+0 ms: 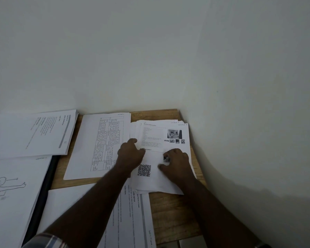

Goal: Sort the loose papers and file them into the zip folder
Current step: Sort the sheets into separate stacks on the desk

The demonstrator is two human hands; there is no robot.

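A stack of printed papers [175, 129] lies at the table's far right corner; its top sheet [156, 183] carries small photos and a QR code. My left hand [131, 154] holds the stack's left edge, fingers curled over the side and thumb on top. My right hand [176, 163] sits on the top sheet with bent fingers and thumb pinching the paper. A black zip folder [45, 185] shows as a dark strip at the left, mostly covered by a sheet with a stick-figure drawing [11, 190].
A sheet with a printed table [97, 144] lies left of the stack. Another pile [34, 133] is at the far left. A text sheet [97, 212] lies near me under my forearms. The wooden table [172, 215] meets white walls behind and right.
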